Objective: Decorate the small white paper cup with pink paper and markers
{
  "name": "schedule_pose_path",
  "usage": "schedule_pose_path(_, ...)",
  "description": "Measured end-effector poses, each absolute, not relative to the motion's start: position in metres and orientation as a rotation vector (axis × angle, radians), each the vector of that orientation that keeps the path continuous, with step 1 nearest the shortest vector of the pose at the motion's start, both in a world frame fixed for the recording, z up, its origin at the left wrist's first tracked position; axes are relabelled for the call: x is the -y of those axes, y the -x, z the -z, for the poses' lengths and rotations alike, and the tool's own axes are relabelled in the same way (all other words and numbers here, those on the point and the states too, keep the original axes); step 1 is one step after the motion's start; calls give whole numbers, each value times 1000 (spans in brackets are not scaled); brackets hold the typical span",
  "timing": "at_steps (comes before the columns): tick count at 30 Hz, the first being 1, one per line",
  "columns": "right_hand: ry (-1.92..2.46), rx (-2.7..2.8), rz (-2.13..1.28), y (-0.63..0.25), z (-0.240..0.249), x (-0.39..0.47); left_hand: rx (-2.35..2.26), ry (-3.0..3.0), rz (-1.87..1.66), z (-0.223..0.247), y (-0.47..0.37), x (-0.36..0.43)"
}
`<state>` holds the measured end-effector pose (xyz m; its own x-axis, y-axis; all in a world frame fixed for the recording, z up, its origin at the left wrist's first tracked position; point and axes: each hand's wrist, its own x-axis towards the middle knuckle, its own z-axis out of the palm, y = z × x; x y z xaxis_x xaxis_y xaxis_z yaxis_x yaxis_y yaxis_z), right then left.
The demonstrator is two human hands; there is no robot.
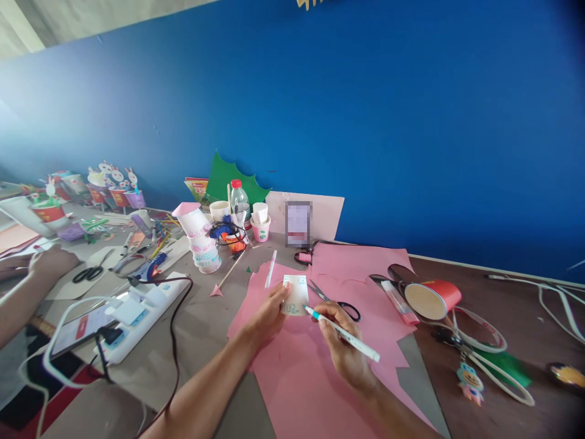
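My left hand [275, 306] is closed on the left side of a small white paper cup [297, 294], which has teal marker drawing near its top and bottom. My right hand [342, 341] grips a white marker [350, 338] with a teal tip, and the tip is at the cup's lower right side; whether it touches I cannot tell. Under both hands lie pink paper sheets [292, 378]. Black-handled scissors [350, 311] rest on the paper just right of the cup. Another white marker [271, 268] lies beyond my left hand.
A stack of decorated paper cups [203, 241] stands left, near a red-capped bottle [239, 198]. A power strip [141, 317] with cables lies further left, beside another person's hand [55, 262]. At right are a red paper cup [439, 299] and a keychain [470, 378]. A blue wall [388, 122] rises behind.
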<state>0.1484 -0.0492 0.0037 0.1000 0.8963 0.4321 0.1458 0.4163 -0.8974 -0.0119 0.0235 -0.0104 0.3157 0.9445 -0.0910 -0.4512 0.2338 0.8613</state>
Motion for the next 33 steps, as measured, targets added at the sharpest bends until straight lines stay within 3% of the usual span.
schedule_pose_path(33,1017,1410,-680,-149,-9,49,-724,-824,-1097,6,11,-21)
